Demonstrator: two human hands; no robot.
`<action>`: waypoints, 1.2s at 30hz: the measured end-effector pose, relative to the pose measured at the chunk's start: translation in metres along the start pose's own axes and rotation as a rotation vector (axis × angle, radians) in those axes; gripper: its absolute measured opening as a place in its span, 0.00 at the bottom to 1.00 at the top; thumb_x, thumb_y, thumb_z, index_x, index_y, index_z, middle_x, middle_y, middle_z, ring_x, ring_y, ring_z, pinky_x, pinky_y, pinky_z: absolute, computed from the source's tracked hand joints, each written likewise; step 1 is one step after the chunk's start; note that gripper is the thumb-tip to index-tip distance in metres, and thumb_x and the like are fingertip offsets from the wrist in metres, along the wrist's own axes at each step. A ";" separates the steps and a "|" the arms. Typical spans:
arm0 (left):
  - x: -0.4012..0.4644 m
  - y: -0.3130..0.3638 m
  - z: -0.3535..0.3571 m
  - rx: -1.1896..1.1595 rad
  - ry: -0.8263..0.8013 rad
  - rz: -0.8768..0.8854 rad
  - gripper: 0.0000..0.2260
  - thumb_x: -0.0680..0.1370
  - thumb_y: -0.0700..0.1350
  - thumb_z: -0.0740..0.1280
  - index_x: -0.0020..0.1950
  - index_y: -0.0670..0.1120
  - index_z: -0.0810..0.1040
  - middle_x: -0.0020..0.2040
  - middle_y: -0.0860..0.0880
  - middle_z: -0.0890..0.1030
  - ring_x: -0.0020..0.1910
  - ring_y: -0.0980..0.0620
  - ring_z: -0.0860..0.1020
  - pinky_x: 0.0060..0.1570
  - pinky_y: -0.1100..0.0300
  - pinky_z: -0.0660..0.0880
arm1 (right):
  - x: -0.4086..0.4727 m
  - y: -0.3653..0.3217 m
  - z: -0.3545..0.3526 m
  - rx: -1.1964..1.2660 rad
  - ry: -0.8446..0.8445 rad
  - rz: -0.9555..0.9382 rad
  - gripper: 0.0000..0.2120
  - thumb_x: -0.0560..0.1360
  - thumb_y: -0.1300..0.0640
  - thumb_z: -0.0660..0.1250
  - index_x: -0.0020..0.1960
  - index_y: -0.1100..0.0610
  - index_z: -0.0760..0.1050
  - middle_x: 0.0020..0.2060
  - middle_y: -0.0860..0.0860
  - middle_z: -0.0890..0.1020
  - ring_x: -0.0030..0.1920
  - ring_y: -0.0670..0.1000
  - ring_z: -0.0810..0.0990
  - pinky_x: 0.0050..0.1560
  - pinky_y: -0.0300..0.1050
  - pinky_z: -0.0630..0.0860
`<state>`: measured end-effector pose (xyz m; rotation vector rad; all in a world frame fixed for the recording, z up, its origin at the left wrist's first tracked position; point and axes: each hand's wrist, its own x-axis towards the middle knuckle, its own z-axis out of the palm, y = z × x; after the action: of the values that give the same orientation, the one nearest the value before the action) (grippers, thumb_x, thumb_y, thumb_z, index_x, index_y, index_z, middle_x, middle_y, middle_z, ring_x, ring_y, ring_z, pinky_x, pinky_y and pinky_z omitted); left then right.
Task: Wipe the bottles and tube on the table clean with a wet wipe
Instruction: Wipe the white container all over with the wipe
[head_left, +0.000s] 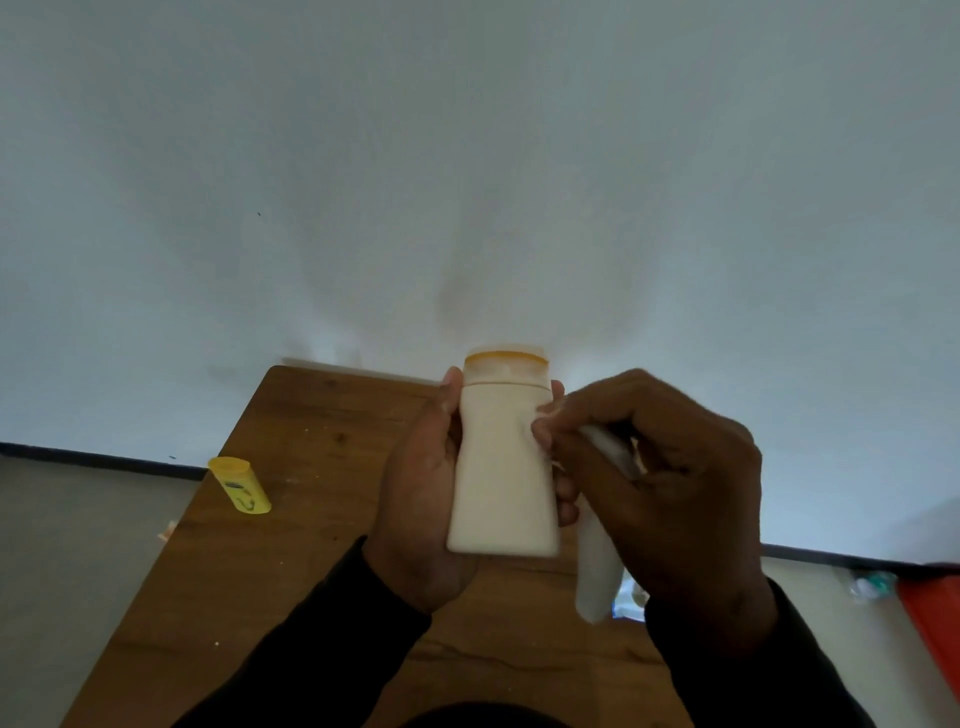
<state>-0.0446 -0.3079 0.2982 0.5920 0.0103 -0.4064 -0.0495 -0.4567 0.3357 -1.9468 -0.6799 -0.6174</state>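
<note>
A cream plastic bottle with an orange-rimmed cap (503, 457) stands upright at frame centre; a white wet wipe (597, 566) hangs right of it; a small yellow plastic bottle (240, 485) lies at left.

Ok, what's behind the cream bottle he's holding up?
Left hand fingers wrap behind the bottle, tips showing at its right edge. Beyond are table and wall; the bottle hides the rest.

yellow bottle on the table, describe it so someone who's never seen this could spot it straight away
Start at the wooden table and go to its left edge, well away from the hands. The yellow bottle lies there alone on its side, cap end pointing away. It is smaller and bright yellow with a printed label, unlike the pale cream bottle held up in the left hand.
</note>
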 end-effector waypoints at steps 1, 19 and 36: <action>0.000 0.000 0.000 -0.010 -0.003 -0.021 0.31 0.78 0.65 0.53 0.56 0.43 0.84 0.43 0.42 0.80 0.36 0.45 0.79 0.38 0.53 0.79 | 0.001 0.001 0.000 -0.016 0.031 0.012 0.06 0.71 0.69 0.77 0.41 0.62 0.82 0.40 0.51 0.85 0.37 0.44 0.84 0.38 0.35 0.79; 0.001 -0.004 -0.005 0.066 0.131 0.103 0.30 0.80 0.63 0.51 0.57 0.43 0.84 0.53 0.39 0.81 0.45 0.45 0.81 0.45 0.52 0.80 | -0.006 0.001 -0.005 -0.031 -0.038 -0.008 0.03 0.71 0.62 0.77 0.42 0.60 0.83 0.40 0.49 0.85 0.41 0.47 0.85 0.38 0.46 0.81; -0.006 -0.005 0.001 0.108 0.152 0.146 0.30 0.77 0.64 0.54 0.60 0.43 0.82 0.57 0.37 0.77 0.51 0.40 0.77 0.49 0.49 0.77 | -0.004 -0.004 -0.002 -0.124 -0.090 -0.067 0.03 0.71 0.61 0.77 0.42 0.58 0.83 0.40 0.47 0.85 0.42 0.47 0.84 0.41 0.44 0.80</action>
<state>-0.0516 -0.3102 0.2974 0.7244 0.0907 -0.2203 -0.0549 -0.4576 0.3365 -2.0838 -0.7813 -0.6288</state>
